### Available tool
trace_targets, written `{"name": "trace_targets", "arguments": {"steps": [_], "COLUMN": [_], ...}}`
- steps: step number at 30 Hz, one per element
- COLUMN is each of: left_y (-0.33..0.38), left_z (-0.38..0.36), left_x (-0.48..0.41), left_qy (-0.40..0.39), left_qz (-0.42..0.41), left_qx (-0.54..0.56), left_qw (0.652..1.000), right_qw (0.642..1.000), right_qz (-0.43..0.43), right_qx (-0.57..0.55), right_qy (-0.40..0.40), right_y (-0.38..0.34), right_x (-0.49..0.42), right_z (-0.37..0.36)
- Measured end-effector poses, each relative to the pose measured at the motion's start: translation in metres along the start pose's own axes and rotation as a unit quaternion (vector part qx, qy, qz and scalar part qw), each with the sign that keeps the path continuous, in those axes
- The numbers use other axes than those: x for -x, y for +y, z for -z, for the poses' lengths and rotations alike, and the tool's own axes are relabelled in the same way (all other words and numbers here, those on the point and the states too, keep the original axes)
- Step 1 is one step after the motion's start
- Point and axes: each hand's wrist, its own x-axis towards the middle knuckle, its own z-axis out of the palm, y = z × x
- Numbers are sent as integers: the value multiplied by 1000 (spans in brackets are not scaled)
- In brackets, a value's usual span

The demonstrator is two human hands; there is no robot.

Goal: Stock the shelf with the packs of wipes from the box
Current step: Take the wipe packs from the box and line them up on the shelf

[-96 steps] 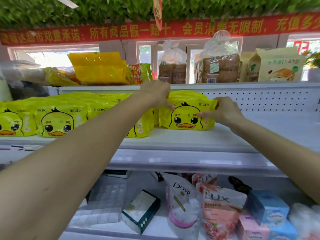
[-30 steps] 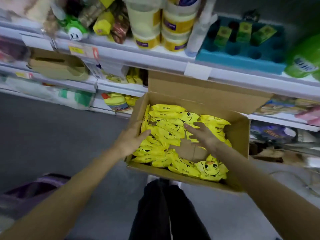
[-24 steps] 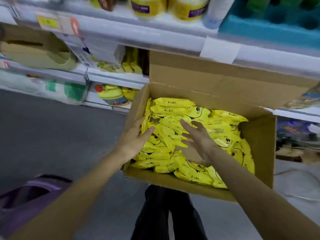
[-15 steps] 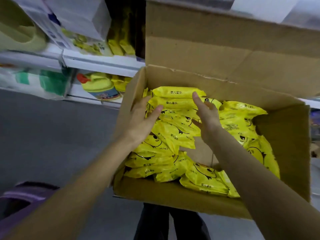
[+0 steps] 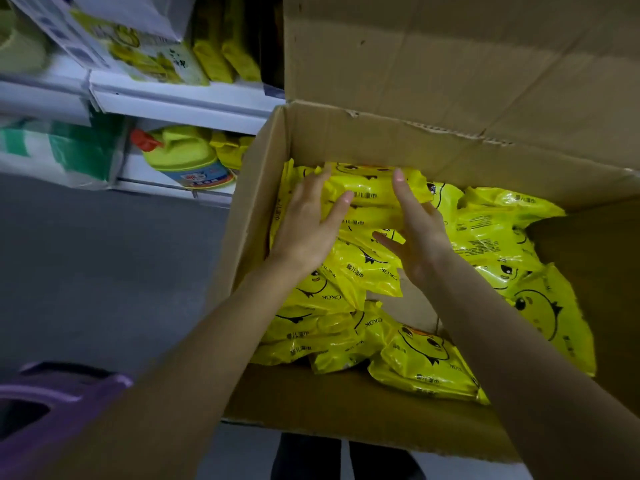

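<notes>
Hands are back in the box: seconds ago both were up at the shelf, now out of view, squaring a pack into the row, and the head view now looks down into the box instead. The left hand (image 5: 306,233) and right hand (image 5: 420,240) have slid from the middle of the heap to its far end, where they flank one pack (image 5: 372,190) lying against the far wall of the box (image 5: 346,140).

The left hand's fingers (image 5: 323,188) lie straight and close together on the pack's left end. The right hand's fingers (image 5: 401,192) are straight too, along its right end, with the thumb spread to the near left. Neither hand curls round the pack yet, so it is touched on both sides, not lifted.

Many more packs (image 5: 426,362) lie heaped loose in the box, so the stocking looks far from done. The shift reads as the start of the next pick-up: press inward, lift clear of the wall, carry up to the shelf. The slick wrapper may slip under flat fingers.
</notes>
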Motion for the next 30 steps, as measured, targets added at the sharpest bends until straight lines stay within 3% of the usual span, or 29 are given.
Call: {"name": "trace_targets", "arguments": {"steps": [14, 19, 25, 30], "left_y": [-13, -9, 8, 26], "left_z": [-31, -24, -18, -15], "left_x": [58, 67, 62, 52], "left_qy": [-32, -37, 31, 41], "left_qz": [13, 11, 13, 37], "left_qx": [15, 5, 68, 102], "left_qw": [999, 999, 997, 993], "right_qw": [995, 997, 990, 989], "right_qz": [-25, 4, 134, 137], "right_qx": [2, 25, -21, -34], "right_qy": [96, 72, 36, -40], "right_y": [11, 2, 1, 6], "right_x": [-6, -5, 7, 20], "right_z": [4, 18, 34, 57]}}
